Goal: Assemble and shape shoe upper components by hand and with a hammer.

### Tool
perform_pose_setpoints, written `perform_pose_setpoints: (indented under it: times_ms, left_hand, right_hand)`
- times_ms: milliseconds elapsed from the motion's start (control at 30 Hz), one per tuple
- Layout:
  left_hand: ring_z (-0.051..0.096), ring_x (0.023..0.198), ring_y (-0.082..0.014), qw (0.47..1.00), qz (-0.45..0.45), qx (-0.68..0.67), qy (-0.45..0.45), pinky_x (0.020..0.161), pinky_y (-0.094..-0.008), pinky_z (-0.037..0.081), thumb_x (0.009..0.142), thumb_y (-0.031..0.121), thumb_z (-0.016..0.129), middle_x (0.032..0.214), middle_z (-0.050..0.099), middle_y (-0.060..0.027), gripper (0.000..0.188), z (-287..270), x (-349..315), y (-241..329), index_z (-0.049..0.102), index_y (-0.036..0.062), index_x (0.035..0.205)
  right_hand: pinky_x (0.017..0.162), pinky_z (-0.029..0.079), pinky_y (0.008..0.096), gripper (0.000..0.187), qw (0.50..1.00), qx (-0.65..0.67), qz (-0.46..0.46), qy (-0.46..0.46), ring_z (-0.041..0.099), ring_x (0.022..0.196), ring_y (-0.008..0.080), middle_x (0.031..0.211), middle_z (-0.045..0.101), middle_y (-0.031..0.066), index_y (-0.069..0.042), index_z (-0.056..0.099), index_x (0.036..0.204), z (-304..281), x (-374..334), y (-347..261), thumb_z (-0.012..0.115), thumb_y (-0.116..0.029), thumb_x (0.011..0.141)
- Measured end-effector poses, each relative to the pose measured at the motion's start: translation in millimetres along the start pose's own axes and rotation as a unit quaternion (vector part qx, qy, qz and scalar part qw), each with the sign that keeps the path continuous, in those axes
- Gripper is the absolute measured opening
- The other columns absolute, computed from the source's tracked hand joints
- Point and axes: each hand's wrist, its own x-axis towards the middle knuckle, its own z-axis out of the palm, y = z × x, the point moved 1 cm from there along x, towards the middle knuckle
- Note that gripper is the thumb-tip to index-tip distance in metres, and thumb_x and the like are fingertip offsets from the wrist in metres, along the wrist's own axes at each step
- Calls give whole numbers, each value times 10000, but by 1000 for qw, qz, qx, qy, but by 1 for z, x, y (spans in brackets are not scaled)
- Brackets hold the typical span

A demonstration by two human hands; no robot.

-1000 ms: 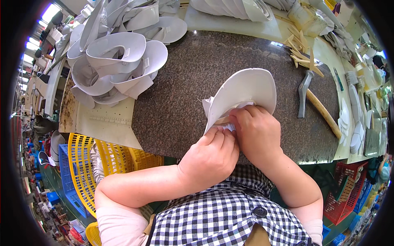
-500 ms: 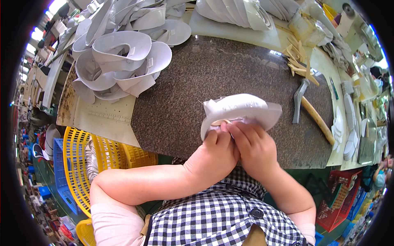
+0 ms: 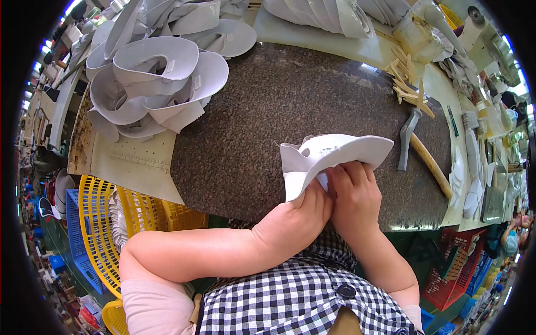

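Note:
Close in front of my body, a white curved shoe upper (image 3: 340, 149) is held with its broad edge flaring toward the right. My left hand (image 3: 304, 215) is closed on its lower left edge, thumb and fingers bent around the material. My right hand (image 3: 355, 195) is closed beside it, its curled fingers pressed under the upper's lower edge. The two hands touch near the middle. The fingertips and the inside of the upper are mostly hidden.
A dark speckled stone slab (image 3: 251, 134) lies under the work. Piled white uppers (image 3: 156, 61) stand at left. On the right lie a hammer (image 3: 427, 159) and several cream curved pieces (image 3: 410, 89). A yellow basket (image 3: 103, 223) sits below left, a red crate (image 3: 451, 273) below right.
The upper has tilted, its right end rising and its outer face turning down over my fingers. A pale strip seen at my fingertips is now hidden. The view has shifted slightly.

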Motion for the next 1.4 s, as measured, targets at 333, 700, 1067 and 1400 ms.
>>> perform_pose_setpoints:
  times_ms: [333, 700, 1067, 1400]
  left_hand:
    - [585, 855, -246, 1000, 4, 12, 11, 880, -345, 392, 832, 238, 493, 1087, 662, -197, 378, -1, 4, -2, 667, -22, 1044]
    - [604, 952, -279, 999, 24, 40, 0, 927, -418, 350, 842, 260, 488, 1085, 669, -175, 381, 3, 2, 1, 678, -1, 1044]
    - [604, 947, -321, 984, 4, -169, 51, 927, -407, 453, 753, 200, 551, 1010, 651, -183, 342, -2, -32, -14, 682, -26, 974]
    - [635, 947, -312, 973, -78, -195, 92, 875, -391, 527, 719, 173, 556, 986, 655, -195, 289, 3, -44, -9, 658, -32, 896]
  right_hand:
    - [703, 532, 375, 243, 997, 45, -23, 57, 627, 832, 290, 940, 621, 93, -58, 656, 983, 4, -6, 9, 707, -33, 747]
    - [983, 461, 417, 421, 992, 19, -108, -62, 529, 1136, 326, 1173, 579, 151, 36, 626, 1143, 0, -17, 10, 575, -118, 754]
    - [793, 521, 367, 264, 979, -27, -157, -130, 606, 908, 253, 962, 622, 120, 12, 644, 952, -12, 13, -21, 586, -150, 751]
    - [540, 527, 302, 158, 979, -51, -178, -81, 641, 682, 194, 789, 620, 51, -68, 668, 804, 6, 29, -30, 649, -169, 685]
